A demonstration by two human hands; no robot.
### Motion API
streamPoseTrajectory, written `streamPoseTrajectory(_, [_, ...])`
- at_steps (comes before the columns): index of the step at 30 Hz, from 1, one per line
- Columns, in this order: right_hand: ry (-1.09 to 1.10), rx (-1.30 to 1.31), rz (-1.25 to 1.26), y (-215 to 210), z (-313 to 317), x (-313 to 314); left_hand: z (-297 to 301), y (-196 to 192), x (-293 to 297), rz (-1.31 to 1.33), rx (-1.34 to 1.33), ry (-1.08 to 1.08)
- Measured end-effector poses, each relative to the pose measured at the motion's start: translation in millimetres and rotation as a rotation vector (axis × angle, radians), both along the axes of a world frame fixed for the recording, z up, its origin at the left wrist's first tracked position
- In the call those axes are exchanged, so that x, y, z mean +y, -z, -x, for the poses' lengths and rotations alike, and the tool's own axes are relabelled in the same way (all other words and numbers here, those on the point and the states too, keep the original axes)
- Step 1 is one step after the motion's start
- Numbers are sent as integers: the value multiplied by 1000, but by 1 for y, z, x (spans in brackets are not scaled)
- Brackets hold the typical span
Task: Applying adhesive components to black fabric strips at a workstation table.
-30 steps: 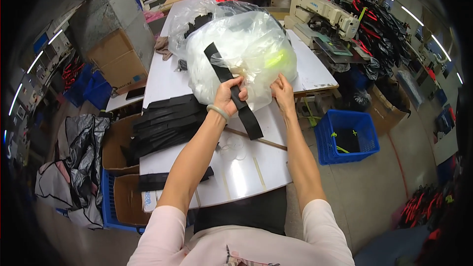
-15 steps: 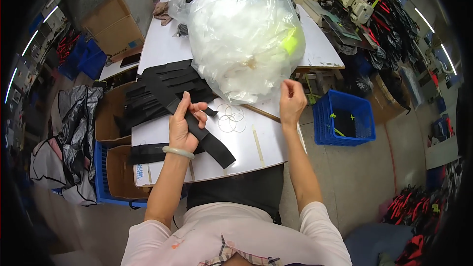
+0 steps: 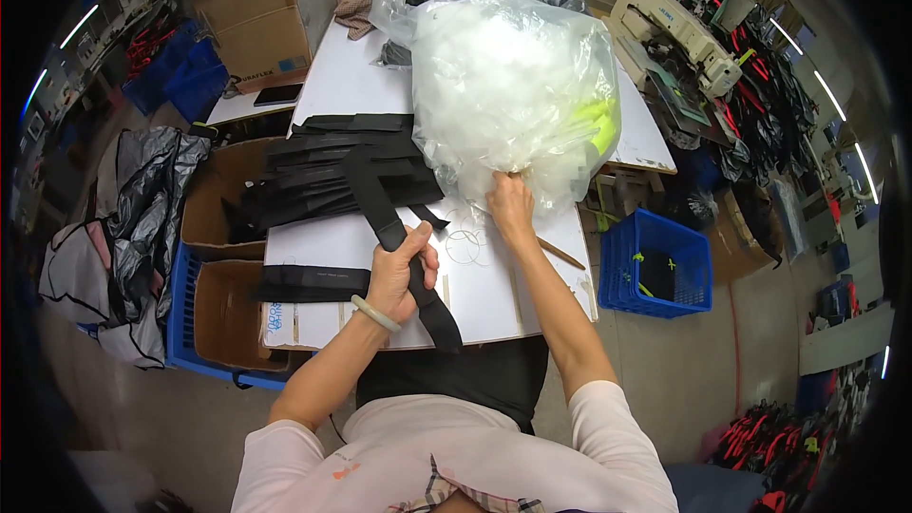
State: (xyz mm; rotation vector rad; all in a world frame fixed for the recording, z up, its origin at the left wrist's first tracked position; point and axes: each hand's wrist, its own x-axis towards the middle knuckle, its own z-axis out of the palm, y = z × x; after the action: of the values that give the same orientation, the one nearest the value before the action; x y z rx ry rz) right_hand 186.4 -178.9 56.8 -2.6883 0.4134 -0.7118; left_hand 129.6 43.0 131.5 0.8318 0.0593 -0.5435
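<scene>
A long black fabric strip (image 3: 382, 214) runs through my left hand (image 3: 394, 275), whose fingers are closed round it. One end of the strip hangs at the table's front edge; the other lies over a pile of similar black strips (image 3: 318, 171). My right hand (image 3: 513, 204) has its fingers drawn together at the near side of a big clear plastic bag (image 3: 513, 76). Its fingertips press into the film and are partly hidden. White material and a neon-yellow piece show inside the bag. Between my hands, thin loops (image 3: 464, 246) lie on the white tabletop (image 3: 484, 304).
A wooden stick (image 3: 561, 254) lies right of my right forearm. More black strips (image 3: 313, 283) are at the table's left front. Cardboard boxes (image 3: 233, 313) stand in a blue crate on the left, and another blue crate (image 3: 655, 266) is on the floor to the right. A sewing machine (image 3: 674, 33) stands far right.
My right hand has moved forward and left from the table's right side to the bag. My left hand has shifted slightly and closed more around the black strip. The whole view has also shifted.
</scene>
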Motion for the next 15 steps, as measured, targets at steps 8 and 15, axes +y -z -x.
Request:
streamPoseTrajectory(8, [-77, -133, -506, -6, 5, -12, -12, 18, -37, -28, 104, 38])
streamPoseTrajectory(15, [-142, -544, -1358, -34, 19, -2, -28, 23, -57, -74, 42, -37])
